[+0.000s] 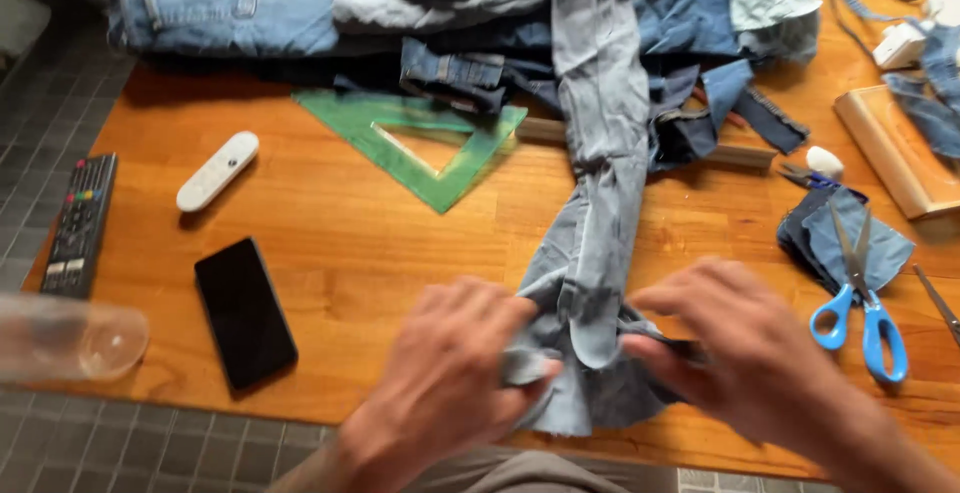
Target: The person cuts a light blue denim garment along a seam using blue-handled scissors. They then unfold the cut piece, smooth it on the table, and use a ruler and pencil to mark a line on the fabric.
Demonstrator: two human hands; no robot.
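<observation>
A long strip of faded grey-blue denim (598,143) runs from the pile at the back down to the table's front edge. My left hand (450,373) pinches its lower left end between thumb and fingers. My right hand (745,343) grips the bunched fabric on the lower right side, next to a dark piece. Both hands are blurred.
A wooden table (330,243) holds a heap of jeans pieces (400,3), a green set square (420,143), a white remote (217,171), a black remote (78,223), a black phone (245,313), blue-handled scissors (860,293) on denim scraps, a clear glass (70,338) and a wooden frame (900,153).
</observation>
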